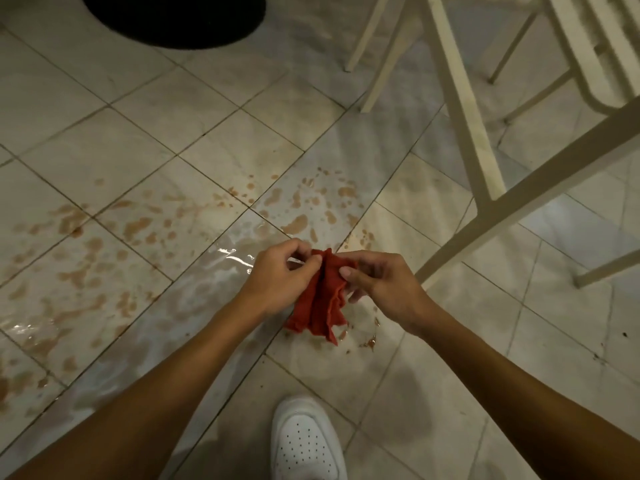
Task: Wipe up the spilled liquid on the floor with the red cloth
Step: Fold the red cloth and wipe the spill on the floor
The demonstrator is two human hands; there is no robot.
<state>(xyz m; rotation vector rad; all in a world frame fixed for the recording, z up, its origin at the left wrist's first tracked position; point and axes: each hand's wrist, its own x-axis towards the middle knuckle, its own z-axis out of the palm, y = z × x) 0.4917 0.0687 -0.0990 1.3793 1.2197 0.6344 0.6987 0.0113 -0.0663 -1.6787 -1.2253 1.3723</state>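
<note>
The red cloth (323,299) hangs bunched between the two hands, in front of the person and above the tiled floor (450,341); its folds run lengthwise from the hands down toward the person's white shoe (306,441), and whether its lower edge touches the tiles I cannot tell. The left hand (277,275) pinches the cloth's upper edge between thumb and curled fingertips; the right hand (381,289) grips the fold from the other side, thumb on top and fingers curled behind, so both hands are closed on the cloth and neither is free. The spilled liquid (138,230) lies ahead and mostly to the left of the hands; its brown blotches form a long band that runs diagonally from the near left edge of the view up toward the far centre, with a wet glossy streak (235,258) just beside the left hand; a few small drops (370,342) sit near the cloth's hanging end. The left hand is the nearer to the bulk of the spill, while the cream chair (462,109) stands well off to the right, clear of the band. Both forearms reach forward and converge at the cloth, wrists level; the coming move likely calls for lowering the cloth and sweeping leftward along that diagonal.
</note>
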